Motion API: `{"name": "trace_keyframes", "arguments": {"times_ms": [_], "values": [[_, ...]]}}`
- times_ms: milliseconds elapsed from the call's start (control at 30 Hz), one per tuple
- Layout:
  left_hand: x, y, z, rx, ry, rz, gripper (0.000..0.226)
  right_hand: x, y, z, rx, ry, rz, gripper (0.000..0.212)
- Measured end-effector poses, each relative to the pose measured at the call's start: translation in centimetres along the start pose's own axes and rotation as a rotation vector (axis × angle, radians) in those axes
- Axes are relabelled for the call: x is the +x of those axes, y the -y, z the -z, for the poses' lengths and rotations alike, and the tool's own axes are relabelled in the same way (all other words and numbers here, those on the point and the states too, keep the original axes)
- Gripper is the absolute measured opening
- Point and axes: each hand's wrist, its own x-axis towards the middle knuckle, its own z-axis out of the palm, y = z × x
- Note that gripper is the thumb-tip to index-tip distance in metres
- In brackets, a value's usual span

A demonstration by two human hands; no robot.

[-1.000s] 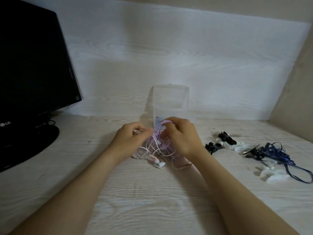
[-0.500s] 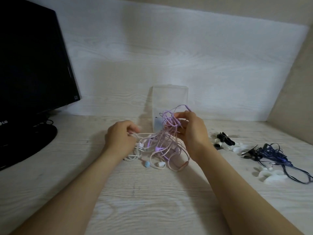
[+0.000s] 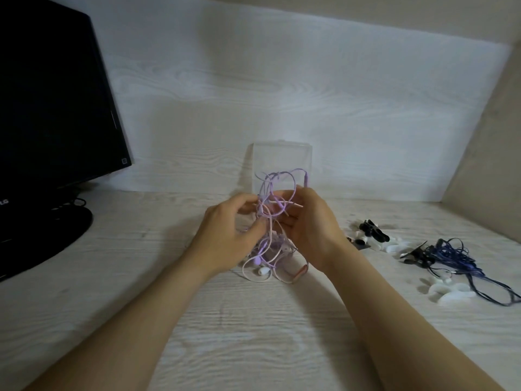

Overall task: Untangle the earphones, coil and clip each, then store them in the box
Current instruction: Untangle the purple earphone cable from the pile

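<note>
Moved closer together since before: left hand and right hand, both grips clamped on tangled lilac, pink and white earphone cords. Behind them, clear plastic box.

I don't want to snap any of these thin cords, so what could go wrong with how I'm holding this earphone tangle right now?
First, your left hand and right hand pinch the purple, pink and white tangle close together; pulling them apart may tighten knots or strain the cords. Second, raised loops appear close in front of the clear box, so a sharp tug might knock it.
</note>
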Motion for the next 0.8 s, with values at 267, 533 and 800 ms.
{"name": "trace_keyframes", "arguments": {"times_ms": [267, 533, 800], "values": [[0.4, 1.0, -0.5, -0.020, 0.050, 0.106, 0.013, 0.2, -0.5, -0.1, -0.203, 0.017, 0.030, 0.024], [1.1, 0.6, 0.9, -0.371, -0.019, 0.360, 0.025, 0.3, 0.3, 0.7, -0.222, -0.226, 0.015, 0.017], [1.3, 0.9, 1.2, -0.489, -0.055, 0.389, 0.031, -0.9, 0.5, 0.0, -0.557, -0.086, 0.029, 0.038]]}}
